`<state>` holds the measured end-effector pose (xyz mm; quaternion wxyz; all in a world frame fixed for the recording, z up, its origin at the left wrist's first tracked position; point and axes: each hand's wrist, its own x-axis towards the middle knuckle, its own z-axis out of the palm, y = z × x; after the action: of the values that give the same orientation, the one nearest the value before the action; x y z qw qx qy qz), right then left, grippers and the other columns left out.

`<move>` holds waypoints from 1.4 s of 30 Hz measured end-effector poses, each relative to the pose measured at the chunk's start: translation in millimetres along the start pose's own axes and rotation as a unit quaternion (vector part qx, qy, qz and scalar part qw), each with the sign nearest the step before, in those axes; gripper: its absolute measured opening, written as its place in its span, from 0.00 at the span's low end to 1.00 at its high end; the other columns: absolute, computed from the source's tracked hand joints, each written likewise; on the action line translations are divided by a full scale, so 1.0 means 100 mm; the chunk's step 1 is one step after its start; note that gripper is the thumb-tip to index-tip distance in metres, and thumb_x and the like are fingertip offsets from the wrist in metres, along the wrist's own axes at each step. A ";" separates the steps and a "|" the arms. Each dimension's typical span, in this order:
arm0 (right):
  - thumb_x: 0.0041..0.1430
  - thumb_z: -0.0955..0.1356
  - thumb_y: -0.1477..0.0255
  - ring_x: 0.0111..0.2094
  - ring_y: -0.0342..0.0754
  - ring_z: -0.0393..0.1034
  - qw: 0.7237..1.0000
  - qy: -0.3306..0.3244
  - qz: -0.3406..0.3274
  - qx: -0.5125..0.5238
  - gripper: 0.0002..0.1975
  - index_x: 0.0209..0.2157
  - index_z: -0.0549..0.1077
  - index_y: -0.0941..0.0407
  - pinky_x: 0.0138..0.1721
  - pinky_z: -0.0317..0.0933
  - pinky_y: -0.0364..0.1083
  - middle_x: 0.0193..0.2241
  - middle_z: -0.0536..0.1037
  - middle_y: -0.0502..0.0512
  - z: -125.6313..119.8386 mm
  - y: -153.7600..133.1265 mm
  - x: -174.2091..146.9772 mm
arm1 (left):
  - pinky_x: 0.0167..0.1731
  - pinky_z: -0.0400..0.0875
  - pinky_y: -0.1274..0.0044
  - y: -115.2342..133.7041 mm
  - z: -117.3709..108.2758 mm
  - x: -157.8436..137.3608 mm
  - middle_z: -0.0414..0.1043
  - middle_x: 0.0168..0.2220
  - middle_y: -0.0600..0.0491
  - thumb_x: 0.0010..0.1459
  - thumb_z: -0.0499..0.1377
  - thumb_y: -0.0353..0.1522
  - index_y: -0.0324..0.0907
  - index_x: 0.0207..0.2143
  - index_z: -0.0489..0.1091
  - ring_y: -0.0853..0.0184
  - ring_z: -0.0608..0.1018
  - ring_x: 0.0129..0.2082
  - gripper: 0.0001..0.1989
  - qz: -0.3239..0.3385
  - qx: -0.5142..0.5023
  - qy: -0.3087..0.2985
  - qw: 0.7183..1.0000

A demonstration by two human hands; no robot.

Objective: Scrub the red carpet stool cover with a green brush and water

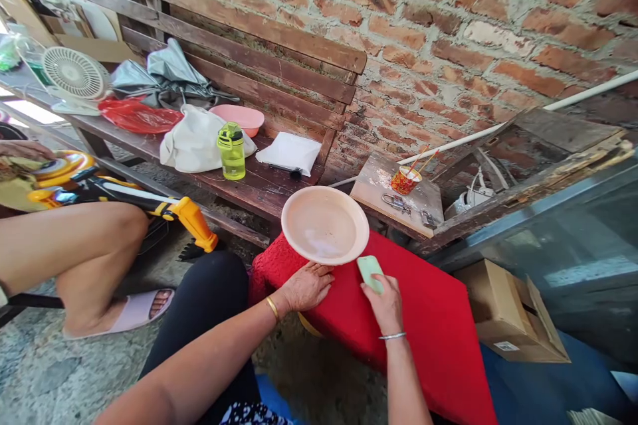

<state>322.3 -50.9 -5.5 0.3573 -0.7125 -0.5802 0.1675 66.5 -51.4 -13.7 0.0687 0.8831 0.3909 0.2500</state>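
Note:
A wide cream basin (289,229) holding clear, shallow water stands at the far end of a surface covered with red cloth (423,305). My left hand (309,287), with a gold bangle at the wrist, lies on the cloth at the basin's near side. Its fingers are stretched out, with the tips close by the rim; I cannot tell whether they touch it. To the right of the basin, my right hand (387,302) grips a pale green rounded block (369,270), like a soap bar or sponge, just over the cloth.
A wooden bench (239,194) behind holds a green bottle (231,153), pink bowl (244,118), white packet (290,151) and fan (74,73). Padlocks (396,203) and a red-patterned cup (405,180) occupy a small board. Right stands a cardboard box (498,309); left sits another person (94,246).

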 end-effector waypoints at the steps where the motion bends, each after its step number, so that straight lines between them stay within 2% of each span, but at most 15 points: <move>1: 0.39 0.71 0.49 0.42 0.55 0.70 0.999 0.021 0.029 -0.014 0.24 0.34 0.78 0.51 0.49 0.64 0.52 0.37 0.73 0.56 -0.17 0.12 0.04 | 0.60 0.61 0.69 0.00 0.00 0.00 0.72 0.53 0.46 0.65 0.53 0.32 0.42 0.48 0.75 0.61 0.71 0.57 0.14 0.000 -0.001 0.000 1.000; 6: 0.37 0.67 0.44 0.41 0.68 0.67 0.967 0.131 0.197 -0.098 0.27 0.29 0.74 0.52 0.43 0.62 0.66 0.24 0.69 0.59 -1.21 0.74 0.07 | 0.59 0.62 0.69 0.00 0.01 0.01 0.73 0.52 0.46 0.65 0.53 0.32 0.42 0.48 0.75 0.61 0.72 0.56 0.14 -0.001 -0.001 -0.004 1.000; 8: 0.36 0.66 0.43 0.42 0.73 0.65 0.953 0.154 0.233 -0.117 0.27 0.28 0.73 0.52 0.41 0.61 0.68 0.20 0.67 0.60 -1.41 0.83 0.02 | 0.59 0.62 0.69 0.01 0.00 0.02 0.73 0.52 0.46 0.65 0.53 0.32 0.42 0.48 0.75 0.61 0.72 0.55 0.14 -0.003 0.002 -0.008 1.000; 9: 0.36 0.66 0.43 0.43 0.74 0.65 0.951 0.158 0.237 -0.120 0.28 0.29 0.73 0.52 0.41 0.61 0.68 0.20 0.68 0.61 -1.41 0.83 0.00 | 0.59 0.62 0.68 0.01 0.00 0.02 0.73 0.53 0.47 0.65 0.53 0.32 0.42 0.48 0.75 0.61 0.72 0.55 0.14 -0.004 0.004 -0.011 1.000; 12: 0.38 0.66 0.44 0.45 0.69 0.66 0.969 0.131 0.187 -0.096 0.30 0.35 0.75 0.54 0.45 0.62 0.64 0.29 0.72 0.63 -1.07 0.63 -0.04 | 0.59 0.62 0.68 0.01 -0.02 0.02 0.73 0.53 0.47 0.65 0.53 0.32 0.42 0.47 0.75 0.61 0.72 0.55 0.13 -0.006 0.009 -0.014 1.000; 15: 0.39 0.68 0.46 0.44 0.60 0.69 0.994 0.058 0.088 -0.043 0.30 0.38 0.77 0.53 0.49 0.64 0.56 0.38 0.74 0.59 -0.44 0.27 -0.02 | 0.59 0.62 0.68 0.02 -0.03 0.01 0.73 0.53 0.47 0.64 0.54 0.32 0.42 0.47 0.75 0.61 0.72 0.55 0.13 -0.004 0.010 -0.009 1.000; 17: 0.39 0.69 0.49 0.44 0.55 0.70 0.999 0.009 0.030 -0.014 0.27 0.38 0.78 0.52 0.50 0.64 0.51 0.40 0.74 0.56 -0.08 0.05 0.01 | 0.59 0.62 0.69 0.02 -0.03 0.01 0.73 0.53 0.47 0.65 0.54 0.32 0.42 0.47 0.75 0.61 0.72 0.55 0.13 -0.002 0.011 -0.006 1.000; 20: 0.39 0.70 0.50 0.44 0.53 0.70 1.000 -0.022 0.004 -0.002 0.25 0.38 0.79 0.50 0.50 0.64 0.49 0.40 0.74 0.55 0.12 -0.06 0.11 | 0.59 0.62 0.69 0.01 -0.02 0.01 0.73 0.53 0.47 0.65 0.53 0.33 0.42 0.48 0.74 0.61 0.73 0.55 0.13 -0.004 0.013 -0.006 1.000; 23: 0.37 0.70 0.50 0.45 0.56 0.69 0.998 0.014 0.058 -0.032 0.27 0.37 0.78 0.52 0.52 0.62 0.53 0.39 0.73 0.57 -0.18 0.15 0.23 | 0.60 0.61 0.69 0.01 -0.01 0.02 0.72 0.53 0.47 0.64 0.54 0.32 0.42 0.47 0.74 0.61 0.73 0.54 0.13 -0.006 0.007 -0.011 1.000; 28: 0.36 0.67 0.47 0.46 0.69 0.66 0.958 0.125 0.231 -0.118 0.24 0.30 0.74 0.49 0.47 0.61 0.66 0.25 0.70 0.58 -1.18 0.73 0.25 | 0.60 0.61 0.69 0.02 -0.01 0.03 0.72 0.53 0.47 0.64 0.54 0.32 0.42 0.46 0.74 0.62 0.73 0.54 0.12 -0.003 -0.007 -0.012 1.000; 31: 0.37 0.67 0.46 0.47 0.72 0.64 0.938 0.158 0.275 -0.140 0.23 0.30 0.72 0.48 0.44 0.61 0.68 0.25 0.69 0.61 -1.39 0.84 0.16 | 0.60 0.60 0.69 0.02 -0.02 0.03 0.72 0.53 0.47 0.64 0.54 0.32 0.41 0.45 0.74 0.61 0.73 0.54 0.12 -0.005 -0.007 -0.012 1.000; 34: 0.38 0.67 0.45 0.46 0.69 0.65 0.959 0.134 0.222 -0.116 0.28 0.35 0.74 0.51 0.45 0.62 0.64 0.31 0.72 0.63 -1.06 0.67 0.10 | 0.59 0.61 0.68 0.02 -0.03 0.02 0.72 0.53 0.47 0.64 0.54 0.32 0.42 0.45 0.74 0.61 0.73 0.54 0.12 -0.007 -0.008 -0.016 1.000; 37: 0.40 0.68 0.45 0.44 0.60 0.68 0.991 0.059 0.107 -0.058 0.31 0.39 0.76 0.54 0.48 0.63 0.57 0.39 0.73 0.60 -0.42 0.31 0.08 | 0.60 0.61 0.69 0.02 -0.04 0.02 0.71 0.54 0.47 0.64 0.54 0.32 0.42 0.46 0.74 0.61 0.72 0.55 0.12 -0.007 -0.007 -0.017 1.000; 39: 0.40 0.69 0.47 0.43 0.56 0.69 0.999 0.009 0.042 -0.029 0.28 0.38 0.77 0.52 0.49 0.63 0.53 0.41 0.73 0.57 -0.05 0.08 0.10 | 0.60 0.61 0.69 0.03 -0.04 0.02 0.72 0.54 0.47 0.64 0.53 0.32 0.41 0.46 0.74 0.61 0.72 0.55 0.12 -0.007 -0.001 -0.020 1.000; 42: 0.40 0.70 0.49 0.44 0.54 0.69 0.999 -0.027 0.000 -0.017 0.25 0.37 0.78 0.50 0.50 0.62 0.50 0.40 0.73 0.55 0.16 -0.07 0.18 | 0.59 0.61 0.69 0.03 -0.05 0.02 0.72 0.54 0.47 0.65 0.53 0.32 0.41 0.46 0.74 0.61 0.73 0.54 0.13 -0.008 0.004 -0.026 1.000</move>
<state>311.5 -28.6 -8.7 0.3295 -0.7135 -0.5925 0.1769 67.1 -52.2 -7.4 0.0770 0.8862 0.3975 0.2251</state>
